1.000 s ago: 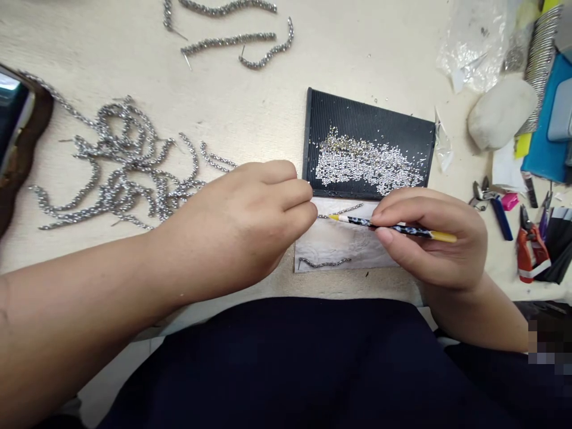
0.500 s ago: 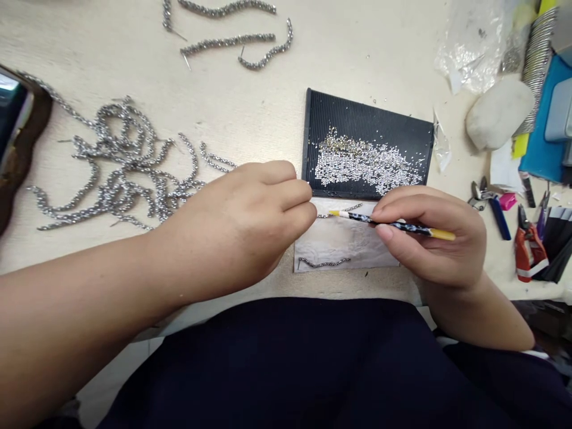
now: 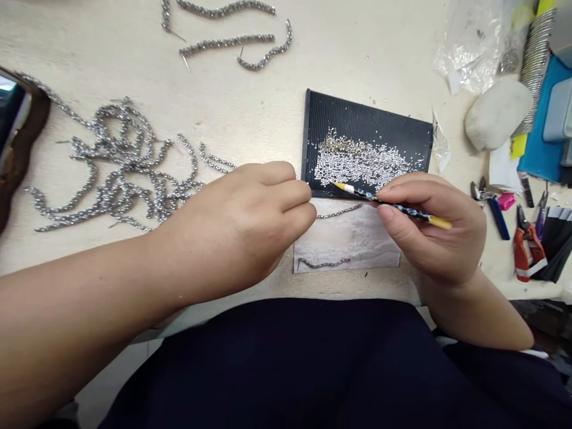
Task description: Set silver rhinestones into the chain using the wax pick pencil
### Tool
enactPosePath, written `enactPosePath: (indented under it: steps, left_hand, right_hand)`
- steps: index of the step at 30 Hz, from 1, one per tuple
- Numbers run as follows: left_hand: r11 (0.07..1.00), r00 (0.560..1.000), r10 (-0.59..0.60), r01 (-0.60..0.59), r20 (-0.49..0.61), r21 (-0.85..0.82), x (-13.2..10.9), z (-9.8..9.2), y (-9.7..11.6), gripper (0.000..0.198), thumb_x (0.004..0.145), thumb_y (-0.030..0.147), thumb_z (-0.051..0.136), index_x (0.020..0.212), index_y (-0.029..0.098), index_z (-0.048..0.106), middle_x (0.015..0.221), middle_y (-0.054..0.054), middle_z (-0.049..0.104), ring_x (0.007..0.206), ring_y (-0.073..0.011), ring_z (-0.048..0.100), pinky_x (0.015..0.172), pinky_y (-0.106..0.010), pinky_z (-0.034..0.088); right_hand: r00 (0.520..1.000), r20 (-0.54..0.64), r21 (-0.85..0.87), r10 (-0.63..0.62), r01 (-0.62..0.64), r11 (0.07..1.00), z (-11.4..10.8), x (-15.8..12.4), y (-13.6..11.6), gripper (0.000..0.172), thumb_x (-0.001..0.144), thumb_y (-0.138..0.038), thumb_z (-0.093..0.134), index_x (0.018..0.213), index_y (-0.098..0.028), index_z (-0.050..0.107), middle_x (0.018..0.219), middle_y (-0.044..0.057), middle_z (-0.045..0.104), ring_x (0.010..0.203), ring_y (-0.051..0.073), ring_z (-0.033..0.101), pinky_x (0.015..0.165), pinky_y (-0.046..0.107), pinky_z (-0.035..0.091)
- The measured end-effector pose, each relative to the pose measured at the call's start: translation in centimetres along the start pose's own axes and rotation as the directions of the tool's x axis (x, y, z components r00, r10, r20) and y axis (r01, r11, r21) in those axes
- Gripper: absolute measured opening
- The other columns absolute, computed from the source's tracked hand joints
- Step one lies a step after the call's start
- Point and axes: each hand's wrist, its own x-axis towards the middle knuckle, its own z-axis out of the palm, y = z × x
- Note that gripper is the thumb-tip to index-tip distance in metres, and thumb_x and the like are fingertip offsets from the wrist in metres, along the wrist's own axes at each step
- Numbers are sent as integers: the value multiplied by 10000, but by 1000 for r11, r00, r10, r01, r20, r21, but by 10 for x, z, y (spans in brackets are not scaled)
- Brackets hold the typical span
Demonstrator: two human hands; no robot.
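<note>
My right hand (image 3: 433, 229) pinches a wax picker pencil (image 3: 409, 211) with a yellow tip and a dark patterned barrel. Its tip is over the lower edge of the heap of tiny silver rhinestones (image 3: 357, 164) on a ridged black tray (image 3: 370, 110). My left hand (image 3: 250, 220) is closed, knuckles up, at the left side of a white sheet (image 3: 330, 238). A thin sparkling strand (image 3: 339, 213) runs out from its fingers; the gripped end is hidden. Lower on the sheet lies another short strand (image 3: 326, 263) with a bent pin end.
Many glittering strands (image 3: 120, 161) are piled at left beside a phone (image 3: 18, 125). Several more strands (image 3: 227, 43) lie at the back. On the right are a white stone (image 3: 498, 113), a plastic bag (image 3: 471, 47), red-handled pliers (image 3: 529, 250) and blue-handled pliers (image 3: 497, 217).
The pencil tip has moved up from the strand by my left fingers to the rhinestones on the tray. My left hand stays in place.
</note>
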Motion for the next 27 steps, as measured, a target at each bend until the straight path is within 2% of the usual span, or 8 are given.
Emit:
enactPosePath:
  steps: [13,19,27]
  left_hand:
    - [1000,1000,0,0,-10,-4,-1,1,-1,280,993,40,469,952,164,716,895,-55,710,836,-236,618,745,-393,604]
    - [1000,1000,6,-6,-16,-7,-1,-1,0,283,1000,36,465,945,164,712,896,-56,714,827,-232,616,745,-390,606]
    - [1000,1000,-5,5,-18,-15,1,0,0,294,1004,40,456,940,168,713,911,-61,718,839,-231,623,743,-387,600]
  right_hand:
    - [999,18,46,-51,50,998,-5,-1,-1,262,907,-103,825,1092,-287,848,923,27,848,839,224,810,751,386,690]
    - [989,123,107,-79,66,992,-12,2,-7,275,878,-45,784,1043,-258,841,862,28,816,770,195,780,666,327,646]
    - [983,171,119,-63,43,992,-10,2,-10,247,882,-45,780,1019,-247,820,875,19,816,790,179,783,691,303,657]
